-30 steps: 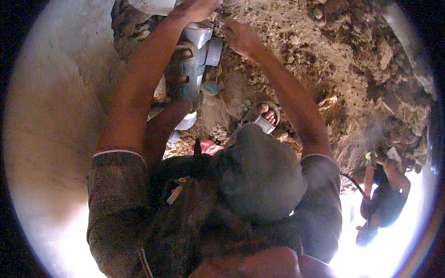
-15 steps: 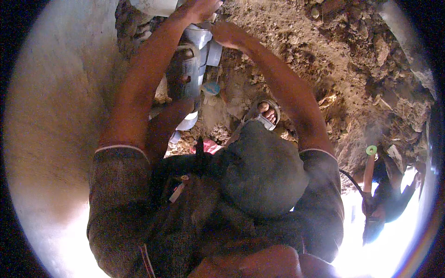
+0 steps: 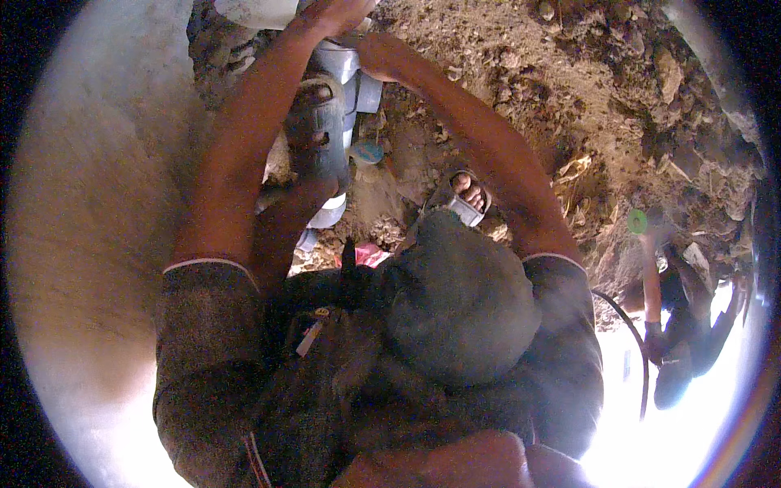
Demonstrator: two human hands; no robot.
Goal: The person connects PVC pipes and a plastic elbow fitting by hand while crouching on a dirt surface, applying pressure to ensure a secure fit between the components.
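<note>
At the top edge, a grey plastic pipe (image 3: 337,62) lies on the dirt, pointing away from me, with its flared end under my hands. My left hand (image 3: 342,13) bends over that end, its fingers partly cut off by the picture's edge; what they grip is hidden. Just to its right, my right hand (image 3: 381,57) presses against the pipe's rim with curled fingers. A side branch (image 3: 369,94) of the same grey plastic sticks out below it. My left foot in a dark sandal (image 3: 319,122) rests over the pipe, covering part of it.
A pale wall (image 3: 106,195) rises on the left. A white pipe (image 3: 256,11) lies at the top. Nearby are a blue disc (image 3: 368,152), pink plastic (image 3: 364,255) and rubble (image 3: 602,138). At right, another person (image 3: 675,325) holds something with a green disc (image 3: 638,221).
My hands and the pipe appear slightly farther left and higher. Both hands stay at the pipe's end. The other person's green disc has moved up and left.
</note>
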